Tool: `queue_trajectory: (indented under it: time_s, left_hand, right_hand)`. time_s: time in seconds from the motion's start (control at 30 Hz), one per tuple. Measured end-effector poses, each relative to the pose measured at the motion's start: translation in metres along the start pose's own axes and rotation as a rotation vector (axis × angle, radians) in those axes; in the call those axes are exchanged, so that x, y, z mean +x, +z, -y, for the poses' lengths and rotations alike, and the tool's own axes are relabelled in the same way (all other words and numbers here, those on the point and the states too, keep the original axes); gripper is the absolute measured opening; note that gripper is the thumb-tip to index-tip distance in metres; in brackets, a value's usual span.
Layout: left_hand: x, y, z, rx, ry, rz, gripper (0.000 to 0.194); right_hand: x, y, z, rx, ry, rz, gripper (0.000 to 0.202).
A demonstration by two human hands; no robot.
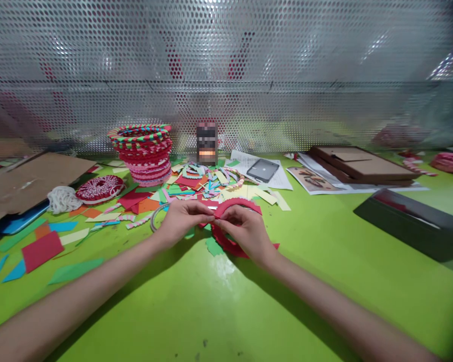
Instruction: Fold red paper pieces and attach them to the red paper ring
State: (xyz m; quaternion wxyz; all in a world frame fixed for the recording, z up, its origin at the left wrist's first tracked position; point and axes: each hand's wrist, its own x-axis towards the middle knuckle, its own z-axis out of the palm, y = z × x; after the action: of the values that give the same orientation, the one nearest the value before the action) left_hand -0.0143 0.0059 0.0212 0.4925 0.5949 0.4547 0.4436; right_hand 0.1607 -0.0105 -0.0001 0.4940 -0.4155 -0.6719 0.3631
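Observation:
My left hand [183, 221] and my right hand [243, 229] meet fingertip to fingertip above the green table, both closed in a pinch. Whatever lies between the fingertips is too small to make out; a trace of red shows there. Behind and below my right hand lies a red ring with a notched edge [230, 247], partly hidden by the fingers. A green paper scrap [214, 246] rests beside the ring. Close to my left hand is a roll of tape [153, 221], half covered by the hand.
Coloured paper scraps [41, 250] spread over the table's left and middle. A stack of woven rings [147, 163], a red-white yarn disc [100, 190] and white yarn [64, 199] stand left. Right are brown boards [366, 163] and a black box [411, 223]. Perforated metal [226, 100] closes the back.

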Motion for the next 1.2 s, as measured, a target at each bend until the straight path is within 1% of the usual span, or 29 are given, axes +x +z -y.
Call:
queue_trajectory:
  time_s: [0.17, 0.3, 0.4, 0.53, 0.6, 0.67, 0.73, 0.8, 0.9, 1.0, 1.07, 1.13, 1.2]
  left_hand:
    - [-0.001, 0.002, -0.001, -0.037, -0.026, -0.021, 0.01]
    - [-0.003, 0.003, -0.003, -0.079, -0.053, -0.038, 0.01]
    - [-0.004, 0.003, -0.005, -0.097, -0.038, -0.044, 0.01]
    - [-0.006, 0.004, -0.007, -0.118, 0.0, -0.101, 0.011]
    - [-0.006, 0.004, -0.008, -0.129, 0.005, -0.121, 0.012]
    - [-0.007, 0.005, -0.007, -0.115, 0.001, -0.116, 0.012]
    - [-0.006, 0.005, -0.007, -0.069, 0.001, -0.08, 0.011]
    - [-0.007, 0.006, -0.007, 0.021, 0.045, -0.044, 0.009]
    - [-0.008, 0.006, -0.007, 0.192, 0.197, -0.03, 0.005]
    - [-0.011, 0.007, -0.008, 0.264, 0.335, -0.023, 0.005]
    - [-0.013, 0.007, -0.008, 0.276, 0.379, -0.019, 0.007]
    - [-0.014, 0.006, -0.008, 0.299, 0.408, -0.021, 0.009]
    - [-0.014, 0.006, -0.008, 0.33, 0.44, -0.017, 0.009]
  right_hand:
    - [-0.003, 0.001, 0.004, -0.04, -0.067, 0.009, 0.006]
    - [-0.007, 0.005, 0.007, 0.008, -0.1, -0.042, 0.009]
    - [-0.009, 0.007, 0.01, 0.037, -0.112, -0.081, 0.011]
    - [-0.008, 0.007, 0.01, 0.07, -0.057, -0.087, 0.016]
    - [-0.006, 0.007, 0.007, 0.071, -0.027, -0.068, 0.012]
    - [-0.006, 0.007, 0.003, 0.072, -0.002, -0.074, 0.009]
    - [-0.005, 0.007, 0.0, 0.054, 0.012, -0.092, 0.007]
    - [-0.005, 0.006, -0.001, 0.025, 0.002, -0.097, 0.007]
    - [-0.005, 0.005, 0.001, -0.016, -0.051, -0.077, 0.01]
    - [-0.006, 0.005, 0.003, -0.069, -0.101, -0.058, 0.008]
    - [-0.007, 0.005, 0.003, -0.045, -0.095, -0.052, 0.008]
    - [-0.008, 0.006, 0.002, 0.003, -0.065, -0.06, 0.013]
    - [-0.01, 0.007, 0.001, -0.006, -0.065, -0.073, 0.016]
